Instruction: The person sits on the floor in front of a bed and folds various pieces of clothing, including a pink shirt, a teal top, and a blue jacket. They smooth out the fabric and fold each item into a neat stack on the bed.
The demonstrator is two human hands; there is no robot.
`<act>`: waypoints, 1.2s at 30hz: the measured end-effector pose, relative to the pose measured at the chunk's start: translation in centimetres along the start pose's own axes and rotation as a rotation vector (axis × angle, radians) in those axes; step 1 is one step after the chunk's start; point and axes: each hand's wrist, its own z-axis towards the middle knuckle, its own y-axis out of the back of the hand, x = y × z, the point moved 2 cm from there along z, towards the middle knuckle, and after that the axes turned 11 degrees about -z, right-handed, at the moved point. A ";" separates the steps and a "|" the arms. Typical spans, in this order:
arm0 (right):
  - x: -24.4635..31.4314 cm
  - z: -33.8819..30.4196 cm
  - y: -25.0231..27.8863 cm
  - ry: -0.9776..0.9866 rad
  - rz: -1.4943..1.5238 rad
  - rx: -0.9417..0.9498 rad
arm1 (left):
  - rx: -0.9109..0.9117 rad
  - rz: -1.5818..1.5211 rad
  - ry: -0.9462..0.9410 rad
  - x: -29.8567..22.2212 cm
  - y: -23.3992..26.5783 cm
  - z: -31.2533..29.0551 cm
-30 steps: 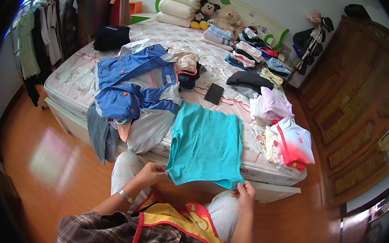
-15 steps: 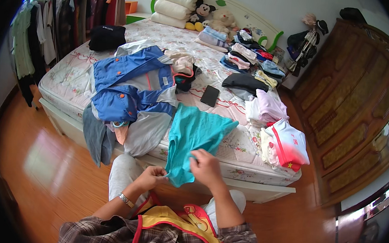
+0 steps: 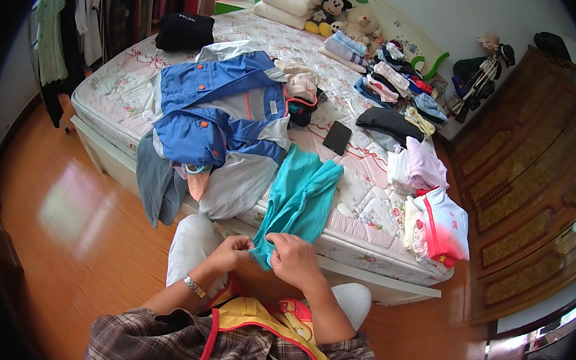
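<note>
The left hand [image 3: 233, 253] and right hand [image 3: 295, 262] pinch a turquoise cloth garment's [image 3: 298, 194] near end. A blue-and-grey fabric jacket [image 3: 186, 137] lies left.

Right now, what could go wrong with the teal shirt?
1. The teal shirt is bunched between the left grip and right grip, so creases or a crooked fold could set in.
2. Its near end hangs past the edge of the bed; if both grips let go, it might slide off.
3. The pile of clothes sits by the bed's corner; a bump could tip it.
</note>
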 end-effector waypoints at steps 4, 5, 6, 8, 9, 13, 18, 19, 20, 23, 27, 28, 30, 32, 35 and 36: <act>1.0 0.3 0.0 -0.010 0.026 0.063 | 0.025 -0.106 -0.032 -1.0 -1.0 -0.4; 1.4 0.2 -0.5 0.003 0.043 0.085 | 0.009 -0.156 -0.019 -0.8 -1.0 -0.6; 1.6 0.3 -1.0 0.021 0.057 0.103 | -0.005 -0.205 -0.012 -0.6 -0.9 -0.8; 1.4 0.1 -2.2 0.020 0.186 0.080 | -0.050 -0.200 0.009 -0.5 -0.7 -0.9; 1.3 0.1 -2.1 -0.013 0.276 0.093 | -0.079 -0.154 0.021 -0.4 -0.8 -0.7; -0.8 0.0 -2.7 -0.131 0.669 0.323 | -0.153 0.018 0.036 0.9 -0.4 0.0; -9.7 1.8 -2.2 -0.335 0.744 0.054 | -0.143 0.173 0.021 1.0 -0.9 0.6; -12.2 3.2 -1.8 -0.437 0.759 -0.024 | -0.155 0.215 0.018 1.7 -0.3 0.7; -15.0 4.6 -1.3 -0.551 0.768 -0.113 | -0.155 0.223 0.019 2.0 -0.2 0.7; -22.2 7.0 -0.8 -0.854 0.727 -0.243 | -0.128 0.223 0.024 2.2 -0.3 1.3; -25.4 9.0 -1.8 -0.998 0.668 -0.128 | -0.112 0.191 0.048 1.6 -0.3 0.9; -25.9 9.2 -2.1 -1.007 0.684 -0.082 | -0.117 0.197 0.060 1.5 -0.1 0.9; -26.4 9.6 -2.3 -1.033 0.715 0.016 | -0.126 0.246 0.039 1.4 0.2 1.0; -26.3 9.8 -2.3 -1.009 0.735 -0.045 | -0.158 0.338 0.054 1.0 0.5 1.0; -25.5 9.9 -0.9 -0.921 0.728 -0.116 | -0.145 0.381 0.031 0.8 0.3 1.1; -24.9 10.0 0.2 -0.878 0.771 -0.167 | -0.131 0.366 0.017 1.6 0.4 1.3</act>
